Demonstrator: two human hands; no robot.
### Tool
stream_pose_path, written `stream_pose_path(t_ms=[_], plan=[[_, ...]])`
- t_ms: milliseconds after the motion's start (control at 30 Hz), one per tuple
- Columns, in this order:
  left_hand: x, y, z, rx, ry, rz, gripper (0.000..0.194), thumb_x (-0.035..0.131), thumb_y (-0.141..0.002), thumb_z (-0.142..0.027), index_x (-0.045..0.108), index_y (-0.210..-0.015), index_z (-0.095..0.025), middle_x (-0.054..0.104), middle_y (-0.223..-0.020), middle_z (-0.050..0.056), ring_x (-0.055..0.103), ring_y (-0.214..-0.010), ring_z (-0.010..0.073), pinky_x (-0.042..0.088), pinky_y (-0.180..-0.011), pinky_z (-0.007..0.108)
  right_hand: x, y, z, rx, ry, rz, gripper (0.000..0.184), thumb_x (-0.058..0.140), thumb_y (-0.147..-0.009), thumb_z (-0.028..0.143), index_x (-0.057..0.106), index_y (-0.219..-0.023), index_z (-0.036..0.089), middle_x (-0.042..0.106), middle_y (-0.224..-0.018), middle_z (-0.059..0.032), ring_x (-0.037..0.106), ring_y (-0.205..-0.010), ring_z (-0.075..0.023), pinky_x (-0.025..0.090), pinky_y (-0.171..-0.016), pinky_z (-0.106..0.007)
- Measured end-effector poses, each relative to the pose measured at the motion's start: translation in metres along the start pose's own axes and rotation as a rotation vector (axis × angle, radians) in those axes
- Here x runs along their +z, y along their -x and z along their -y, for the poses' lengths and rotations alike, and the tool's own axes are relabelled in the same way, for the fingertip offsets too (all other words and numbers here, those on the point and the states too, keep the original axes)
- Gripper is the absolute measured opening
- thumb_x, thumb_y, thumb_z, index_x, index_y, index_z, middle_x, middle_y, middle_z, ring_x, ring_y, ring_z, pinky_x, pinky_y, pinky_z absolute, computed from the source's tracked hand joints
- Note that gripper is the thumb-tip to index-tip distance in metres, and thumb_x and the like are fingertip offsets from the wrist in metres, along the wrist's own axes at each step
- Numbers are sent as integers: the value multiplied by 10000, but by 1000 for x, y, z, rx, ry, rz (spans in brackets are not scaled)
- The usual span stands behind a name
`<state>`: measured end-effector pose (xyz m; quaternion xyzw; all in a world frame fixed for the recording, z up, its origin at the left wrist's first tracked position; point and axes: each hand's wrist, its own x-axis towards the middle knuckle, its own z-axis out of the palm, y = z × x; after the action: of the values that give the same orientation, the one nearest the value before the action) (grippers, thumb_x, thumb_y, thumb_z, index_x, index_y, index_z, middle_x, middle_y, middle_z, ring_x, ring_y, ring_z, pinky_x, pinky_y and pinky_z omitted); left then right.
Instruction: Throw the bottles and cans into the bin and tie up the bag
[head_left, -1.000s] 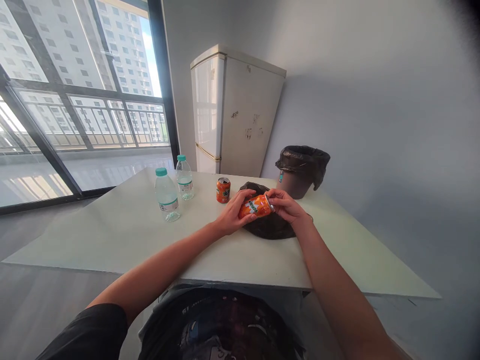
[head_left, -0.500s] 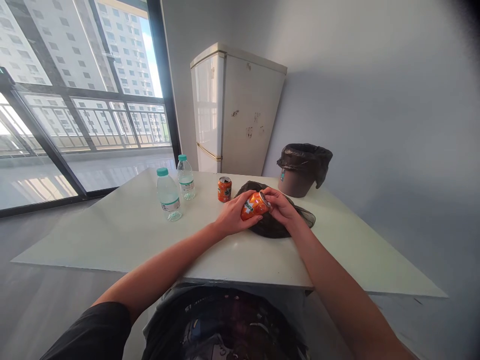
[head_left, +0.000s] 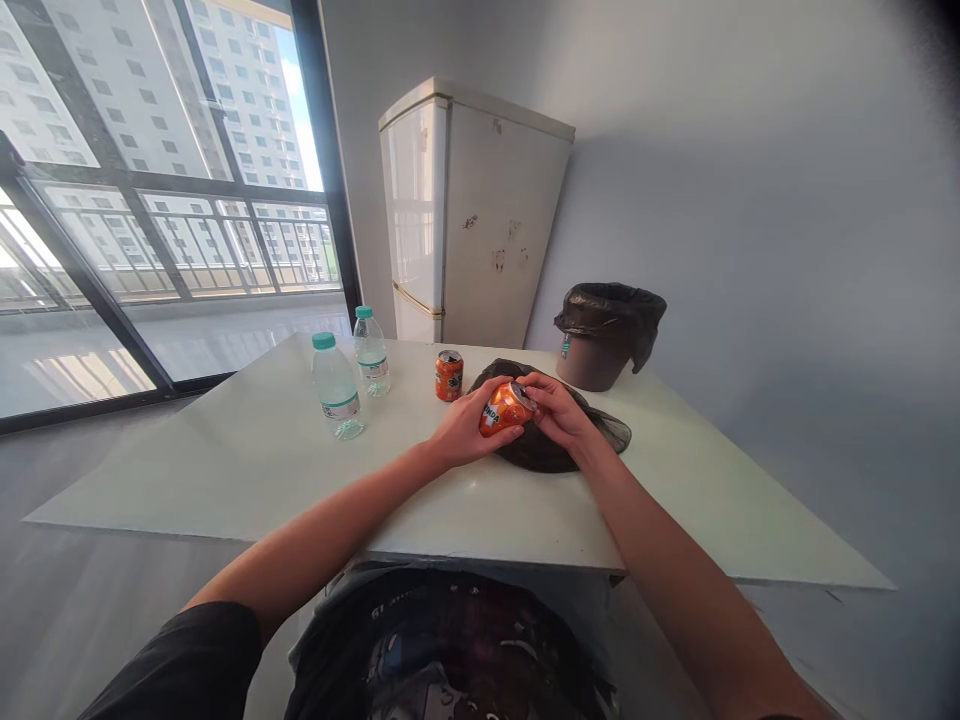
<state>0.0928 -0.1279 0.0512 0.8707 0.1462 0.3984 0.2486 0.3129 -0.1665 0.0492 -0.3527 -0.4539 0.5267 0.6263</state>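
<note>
Orange can [head_left: 502,410] (label partly covered, "NDA" readable), left hand [head_left: 469,425] wrapped round it, right fingers [head_left: 534,392] pinching its top rim

The orange can [head_left: 507,407] is showing a glossy printed finish, its metal top gleaming silver; the second can [head_left: 449,377] is presenting the same shiny metal. The two bottles [head_left: 337,395] are appearing as clear, smooth plastic. The black bag [head_left: 544,450] is looking like thin, crinkled plastic film, as is the liner [head_left: 611,312] draping a smooth bin [head_left: 591,363]. The pale surface [head_left: 480,510] is reflecting light softly. The refrigerator [head_left: 495,220] is displaying a glossy front and a duller, blemished side.
</note>
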Motion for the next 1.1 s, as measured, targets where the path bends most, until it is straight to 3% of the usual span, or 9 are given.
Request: stream_pose_path(t_ms=[433, 667, 867, 1100], plan=[[4, 2, 3, -23, 30, -36, 682, 729, -907, -531, 494, -1458, -204, 724, -1251, 113, 717, -1072, 283, 543, -963, 397, -1, -2, -5, -19, 4, 24, 371, 998, -658, 430, 802, -900, 229, 706, -850, 1, 587, -676, -103, 500, -567, -194], [6, -2, 5, -130, 214, -118, 621, 698, -933, -550, 551, -1404, -174, 737, -1144, 84, 694, -990, 243, 541, -936, 365, 2, -3, -8, -59, 32, 26, 377, 900, -793, 526, 776, -931, 198, 661, -821, -8, 586, -680, -114, 540, -572, -212], [3, -9, 13, -226, 429, -249, 508, 683, -933, -605, 653, -1216, -184, 734, -1078, 76, 697, -973, 235, 565, -915, 359, -3, -8, -9, -66, 56, -96, 380, 960, -717, 459, 707, -769, 181, 583, -719, 16, 522, -597, -91, 477, -465, -193], [1, -13, 31, -361, 700, -296, 524, 723, -887, -647, 658, -1154, -201, 743, -982, 61, 739, -830, 218, 612, -769, 350, -8, -11, -16, -22, 122, -115, 402, 948, -719, 485, 683, -771, 186, 567, -657, 29, 512, -550, -94, 474, -445, -210]])
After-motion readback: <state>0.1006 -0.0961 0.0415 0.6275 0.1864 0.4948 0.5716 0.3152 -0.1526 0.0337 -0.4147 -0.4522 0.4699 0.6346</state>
